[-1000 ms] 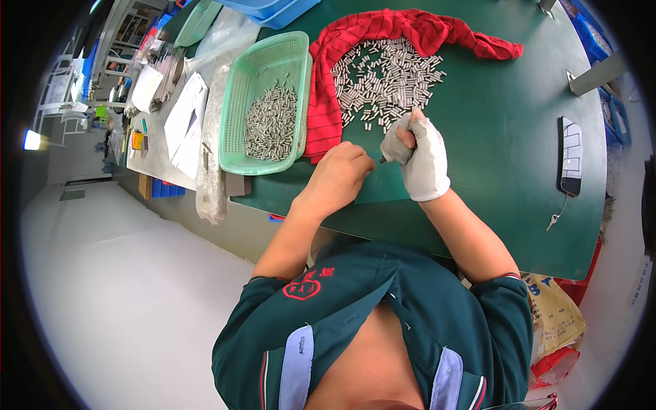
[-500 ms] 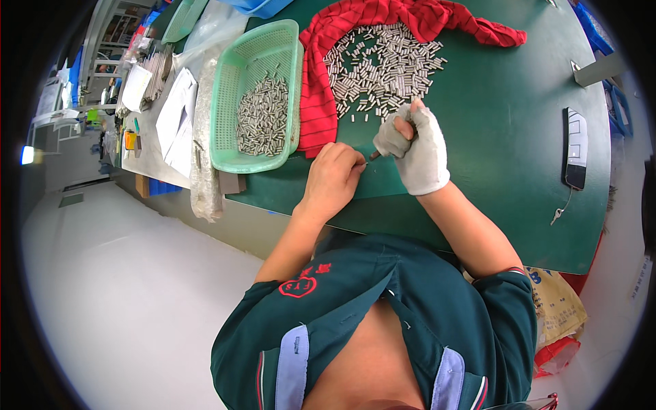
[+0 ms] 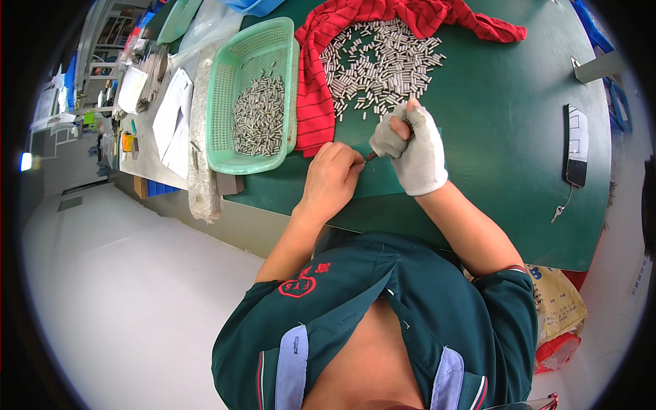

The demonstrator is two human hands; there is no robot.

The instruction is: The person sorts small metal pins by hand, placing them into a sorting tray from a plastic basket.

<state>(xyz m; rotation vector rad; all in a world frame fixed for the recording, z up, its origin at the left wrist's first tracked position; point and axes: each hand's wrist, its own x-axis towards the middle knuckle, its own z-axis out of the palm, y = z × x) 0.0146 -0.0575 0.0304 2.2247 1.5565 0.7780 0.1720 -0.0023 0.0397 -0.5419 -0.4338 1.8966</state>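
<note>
My bare left hand point(image 3: 332, 176) is closed in a pinch over the table's near side; what its fingertips hold is too small and hidden to make out. Just to its right, my right hand point(image 3: 414, 154), in a white glove with bare fingertips showing, is closed round a slim brown-tipped tool point(image 3: 371, 156). The tool's tip points left and meets the left fingertips; its other end is hidden in the fist. Beyond the hands lies a spread of short metal pins point(image 3: 389, 65), partly ringed by a red striped cloth point(image 3: 316, 102). More metal pins point(image 3: 261, 116) fill part of a green plastic basket point(image 3: 219, 147).
The green table point(image 3: 506, 164) carries a black-and-white case point(image 3: 575, 147) with a small key point(image 3: 557, 214) at right. A metal bracket point(image 3: 598, 69) stands at the right edge. Plastic wrap point(image 3: 203, 184) and white papers point(image 3: 173, 116) lie left of the basket.
My right hand has shifted slightly left, and the tool's tip, a little apart from the left fingertips before, now meets them. The left hand has hardly moved.
</note>
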